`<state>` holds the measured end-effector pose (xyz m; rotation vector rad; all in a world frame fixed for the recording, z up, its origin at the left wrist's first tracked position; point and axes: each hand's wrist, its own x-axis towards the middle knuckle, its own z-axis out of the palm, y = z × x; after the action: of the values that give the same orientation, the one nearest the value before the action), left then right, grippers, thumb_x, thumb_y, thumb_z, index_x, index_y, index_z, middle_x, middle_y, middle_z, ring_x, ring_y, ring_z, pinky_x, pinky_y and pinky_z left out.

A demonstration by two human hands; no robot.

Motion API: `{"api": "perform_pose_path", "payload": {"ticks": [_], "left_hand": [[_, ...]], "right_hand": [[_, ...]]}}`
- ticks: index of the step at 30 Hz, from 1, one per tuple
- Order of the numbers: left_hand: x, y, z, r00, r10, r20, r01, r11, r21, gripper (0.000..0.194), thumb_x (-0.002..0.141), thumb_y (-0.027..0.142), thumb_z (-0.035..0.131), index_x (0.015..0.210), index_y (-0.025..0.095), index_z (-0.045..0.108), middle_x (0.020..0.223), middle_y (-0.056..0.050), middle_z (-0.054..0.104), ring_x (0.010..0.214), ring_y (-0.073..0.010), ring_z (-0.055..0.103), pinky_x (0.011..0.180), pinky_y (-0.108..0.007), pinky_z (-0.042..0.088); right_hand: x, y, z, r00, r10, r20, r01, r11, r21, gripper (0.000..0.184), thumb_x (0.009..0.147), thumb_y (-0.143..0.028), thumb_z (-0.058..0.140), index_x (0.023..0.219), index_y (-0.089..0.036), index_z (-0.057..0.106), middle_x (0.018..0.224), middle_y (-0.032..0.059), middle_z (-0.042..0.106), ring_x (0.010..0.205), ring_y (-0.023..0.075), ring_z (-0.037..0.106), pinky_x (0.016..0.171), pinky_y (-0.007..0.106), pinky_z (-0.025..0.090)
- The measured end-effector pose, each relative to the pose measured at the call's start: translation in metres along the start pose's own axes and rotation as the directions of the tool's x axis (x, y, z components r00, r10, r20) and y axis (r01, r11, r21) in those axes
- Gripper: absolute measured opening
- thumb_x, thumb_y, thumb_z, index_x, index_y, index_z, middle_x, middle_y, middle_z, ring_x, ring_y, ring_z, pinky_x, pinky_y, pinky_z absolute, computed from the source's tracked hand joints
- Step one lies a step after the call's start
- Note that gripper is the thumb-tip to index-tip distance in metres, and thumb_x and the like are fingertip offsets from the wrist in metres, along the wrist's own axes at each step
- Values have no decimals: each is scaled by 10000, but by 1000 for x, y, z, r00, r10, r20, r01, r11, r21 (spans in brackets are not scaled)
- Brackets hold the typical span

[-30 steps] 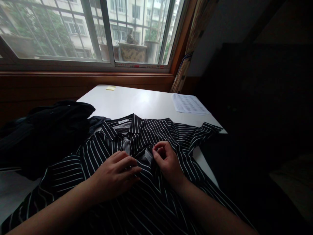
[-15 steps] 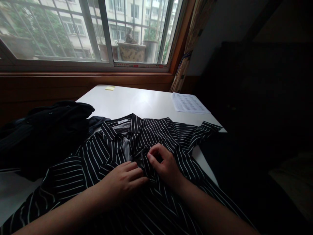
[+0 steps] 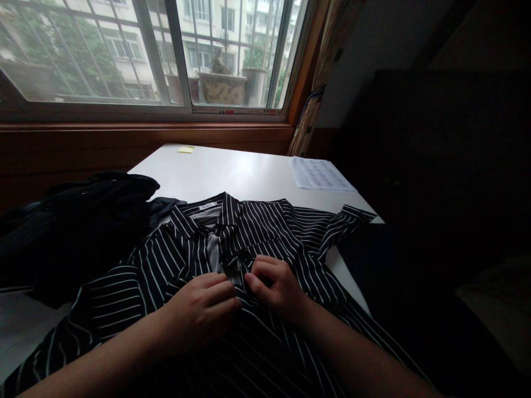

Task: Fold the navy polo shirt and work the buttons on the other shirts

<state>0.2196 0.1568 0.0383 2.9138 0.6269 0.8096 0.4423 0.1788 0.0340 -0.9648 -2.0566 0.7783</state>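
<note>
A black shirt with white stripes (image 3: 282,226) lies spread on the white table (image 3: 232,171), collar toward the window. My left hand (image 3: 203,309) rests on the shirt's front just below the collar, its fingers curled and pinching the left edge of the opening. Right beside it, my right hand (image 3: 274,284) pinches the opposite edge, fingers bent inward. The fingertips of both hands nearly meet at the placket. What lies between the fingertips is too dark to make out beyond the cloth.
A heap of dark clothing (image 3: 74,221) sits at the table's left. A printed sheet of paper (image 3: 319,174) lies at the far right and a yellow sticky note (image 3: 186,149) near the window sill. The room to the right of the table is dark.
My right hand has slid down and left along the shirt front to meet my left hand, drawing the two edges of the opening together.
</note>
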Motion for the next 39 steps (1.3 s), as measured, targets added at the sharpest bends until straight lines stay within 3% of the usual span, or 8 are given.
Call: {"api": "perform_pose_path", "payload": {"ticks": [9, 19, 39], "left_hand": [[-5, 1, -2, 995, 44, -91, -44, 999, 5, 147, 923, 120, 517, 1012, 172, 622, 771, -35, 609, 684, -163, 532, 640, -320, 505], [-7, 0, -2, 996, 49, -78, -50, 999, -13, 151, 896, 99, 553, 1023, 148, 618, 785, -43, 609, 694, -171, 500, 622, -324, 456], [-3, 0, -7, 992, 67, -106, -76, 994, -77, 169, 880, 71, 556, 1019, 138, 625, 903, -60, 651, 855, -194, 549, 768, -367, 507]], "right_hand": [[-2, -1, -6, 959, -121, 256, 116, 993, 31, 210, 875, -332, 637, 706, -217, 585, 725, -22, 582, 656, 134, 550, 629, 253, 454], [-1, 1, -8, 936, -102, 336, 73, 992, 99, 82, 846, -205, 611, 765, -218, 622, 769, -16, 607, 727, 147, 583, 715, 275, 477], [6, 13, -19, 937, 5, 349, -179, 866, 467, 223, 877, -353, 667, 748, -175, 630, 755, -14, 562, 721, 129, 527, 699, 273, 400]]}}
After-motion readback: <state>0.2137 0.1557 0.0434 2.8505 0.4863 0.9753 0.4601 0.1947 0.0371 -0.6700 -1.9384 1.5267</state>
